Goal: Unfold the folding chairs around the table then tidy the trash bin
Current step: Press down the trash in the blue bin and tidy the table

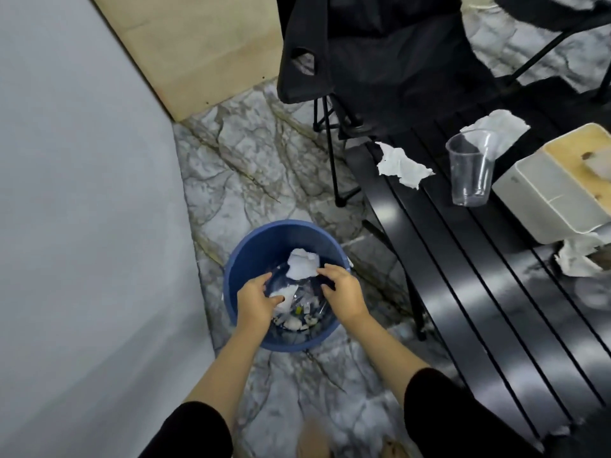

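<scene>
A round blue trash bin [258, 246] stands on the stone-patterned floor below me. Inside lie a clear plastic bag, crumpled white paper [302, 264] and small scraps. My left hand [256, 300] reaches into the bin's near left side, its fingers closed on the clear bag with a white piece in it. Over the bin's right side, my right hand [342, 292] pinches the bag's edge beside the white paper. A black folding chair [373, 61] stands unfolded behind the bin, at the black slatted table [463, 276].
On the table lie crumpled tissues [401, 165], a clear plastic cup [471, 170] and a white box with a wooden lid [558, 196]. A grey wall runs along the left, with a wooden panel [198, 44] at the back. A second chair shows at top right.
</scene>
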